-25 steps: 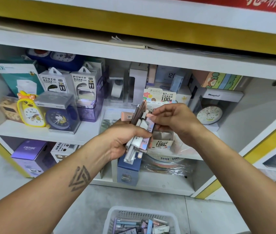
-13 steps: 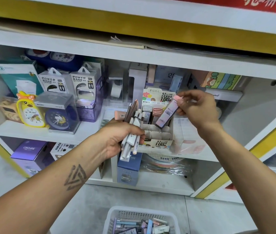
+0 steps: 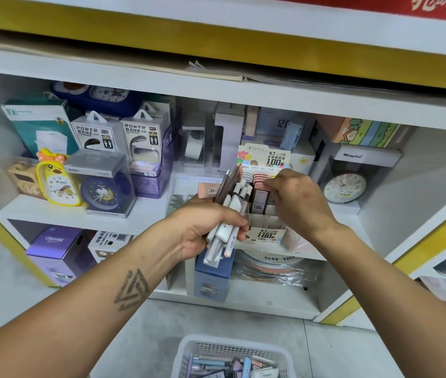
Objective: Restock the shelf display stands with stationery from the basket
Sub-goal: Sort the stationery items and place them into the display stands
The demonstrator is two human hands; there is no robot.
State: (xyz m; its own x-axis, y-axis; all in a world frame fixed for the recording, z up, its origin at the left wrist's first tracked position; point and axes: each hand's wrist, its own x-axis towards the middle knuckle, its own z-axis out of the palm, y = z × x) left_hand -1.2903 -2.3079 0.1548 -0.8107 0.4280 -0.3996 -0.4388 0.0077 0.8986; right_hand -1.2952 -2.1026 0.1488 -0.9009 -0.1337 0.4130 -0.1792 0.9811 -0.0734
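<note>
Stationery is held as a bundle of pens and slim cases in the left hand, whose fingers are curled around it. The bundle is tilted, its upper ends leaning toward the display stand on the shelf. The left forearm comes up from the lower left, with its back side toward the camera. The right hand is over the stand, wrist bent, fingertips pressed together on the pink top of a lead case that stands in a compartment of the stand. The right forearm comes from the lower right. More stationery lies in the white basket on the floor below, between both arms.
</note>
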